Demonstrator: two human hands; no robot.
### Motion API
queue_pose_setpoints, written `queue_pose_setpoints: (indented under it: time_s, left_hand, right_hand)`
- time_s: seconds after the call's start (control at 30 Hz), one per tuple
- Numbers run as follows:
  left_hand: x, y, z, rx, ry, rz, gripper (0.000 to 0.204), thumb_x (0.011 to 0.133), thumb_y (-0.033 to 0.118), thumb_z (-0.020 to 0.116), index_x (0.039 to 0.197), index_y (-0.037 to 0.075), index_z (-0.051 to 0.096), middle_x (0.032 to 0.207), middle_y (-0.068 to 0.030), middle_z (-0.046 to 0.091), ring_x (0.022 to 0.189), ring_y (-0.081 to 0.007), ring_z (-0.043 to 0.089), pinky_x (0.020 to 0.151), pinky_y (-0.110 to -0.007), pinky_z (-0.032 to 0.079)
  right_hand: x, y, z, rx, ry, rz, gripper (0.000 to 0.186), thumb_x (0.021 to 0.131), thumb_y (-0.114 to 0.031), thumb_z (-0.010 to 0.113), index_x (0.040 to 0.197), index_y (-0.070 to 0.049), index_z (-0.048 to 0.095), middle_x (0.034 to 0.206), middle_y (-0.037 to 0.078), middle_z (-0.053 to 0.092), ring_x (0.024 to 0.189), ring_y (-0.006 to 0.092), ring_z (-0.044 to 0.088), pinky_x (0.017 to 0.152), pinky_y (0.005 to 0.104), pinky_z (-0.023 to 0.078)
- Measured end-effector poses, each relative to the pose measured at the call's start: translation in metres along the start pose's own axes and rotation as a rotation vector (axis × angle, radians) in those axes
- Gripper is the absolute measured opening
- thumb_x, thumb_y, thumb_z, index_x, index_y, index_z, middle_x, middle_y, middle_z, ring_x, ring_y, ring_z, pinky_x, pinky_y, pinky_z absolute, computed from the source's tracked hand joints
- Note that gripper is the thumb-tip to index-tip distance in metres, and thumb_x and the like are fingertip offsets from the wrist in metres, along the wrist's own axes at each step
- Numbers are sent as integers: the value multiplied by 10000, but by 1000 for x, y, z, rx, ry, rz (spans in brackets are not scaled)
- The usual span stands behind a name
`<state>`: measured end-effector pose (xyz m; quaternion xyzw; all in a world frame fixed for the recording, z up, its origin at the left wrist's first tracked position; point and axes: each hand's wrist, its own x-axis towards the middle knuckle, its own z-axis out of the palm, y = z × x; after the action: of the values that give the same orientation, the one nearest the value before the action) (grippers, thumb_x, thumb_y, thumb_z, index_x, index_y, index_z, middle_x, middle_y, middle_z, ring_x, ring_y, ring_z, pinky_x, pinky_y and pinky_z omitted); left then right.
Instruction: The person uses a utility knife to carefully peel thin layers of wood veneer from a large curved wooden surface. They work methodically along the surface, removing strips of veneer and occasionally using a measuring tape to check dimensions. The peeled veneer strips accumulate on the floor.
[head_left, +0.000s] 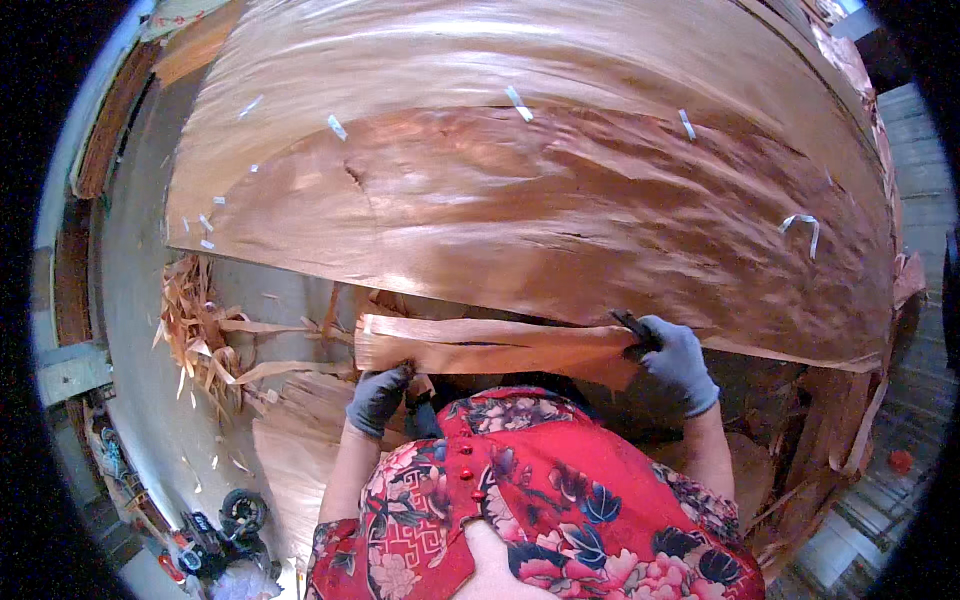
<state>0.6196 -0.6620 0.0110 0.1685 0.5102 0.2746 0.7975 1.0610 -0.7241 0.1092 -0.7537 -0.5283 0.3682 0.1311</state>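
A long strip of thin reddish-brown wood veneer stretches in front of my body, just below the near edge of a large veneer sheet. Grey gloves with dark finger areas cover both hands. My left hand is closed on the strip's lower left corner. At the strip's right end, my right hand is closed on it too, dark fingers over the upper edge; whether those fingers also hold a small dark tool, I cannot tell. Several short pieces of pale tape stick to the large sheet.
Curled veneer scraps lie in a heap on the floor to the left. More flat veneer rests beside my left forearm. A dark wheeled item stands at the lower left. Long brown pieces lie at the right.
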Motion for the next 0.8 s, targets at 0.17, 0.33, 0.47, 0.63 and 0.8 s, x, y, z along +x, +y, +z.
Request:
queue_pose_setpoints:
  time_s: [0.17,0.33,0.47,0.63,0.8]
  left_hand:
    - [21,-4,67,620,-32,147,210,887,176,552,1052,66,621,935,-80,660,850,-232,630,771,-325,494]
    - [75,12,122,761,-246,444,277,909,265,520,1099,76,592,885,-97,672,806,-265,652,765,-344,499]
    - [114,55,222,279,-213,281,279,923,202,498,1089,-11,566,851,-105,687,777,-203,666,709,-350,530]
    - [121,109,268,356,-138,384,344,966,228,436,1108,-61,555,882,-164,681,814,-227,672,753,-318,534]
    - [116,111,252,165,-118,339,282,860,232,620,988,-20,613,817,-127,661,711,-250,672,680,-345,557]
  right_hand:
    - [2,24,-55,-70,120,-5,251,673,-94,669,918,-88,616,792,166,625,746,348,625,619,386,482]
    - [9,19,-135,-152,217,14,309,680,-4,667,979,-77,637,800,146,640,731,222,649,666,340,489]
    - [38,26,-185,-395,502,-195,263,676,-39,711,926,-40,632,748,104,601,680,153,563,643,292,454]
    - [89,12,-227,-245,538,-234,230,718,-89,715,913,-26,610,695,134,540,635,148,497,629,296,442]
    - [111,39,-213,-297,389,-332,194,751,-109,680,922,-43,618,741,152,583,639,195,538,634,322,459]
